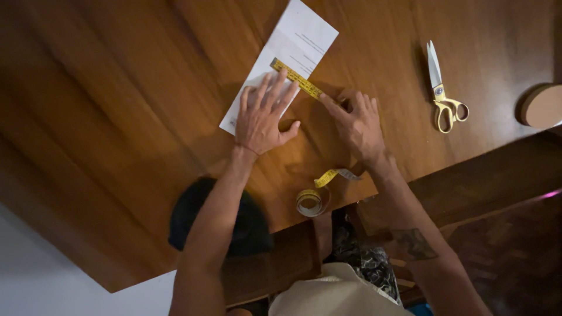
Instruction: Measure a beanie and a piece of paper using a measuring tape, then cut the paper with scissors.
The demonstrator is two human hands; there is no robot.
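Observation:
A white sheet of paper (pixel 300 41) lies on the brown wooden table (pixel 117 117). My left hand (pixel 263 117) rests flat on the sheet's near end, fingers spread. A yellow tape measure (pixel 297 78) is stretched across the paper. My right hand (pixel 357 126) pins the tape's near part to the table just right of the sheet, index finger pointing along it. The tape's far end reaches the sheet's middle. The rest of the tape (pixel 313 199) lies coiled near the table's front edge.
Gold-handled scissors (pixel 442 88) lie shut on the table to the right. A round tan object (pixel 543 106) sits at the far right edge. A dark round thing (pixel 216 219) lies by my left forearm.

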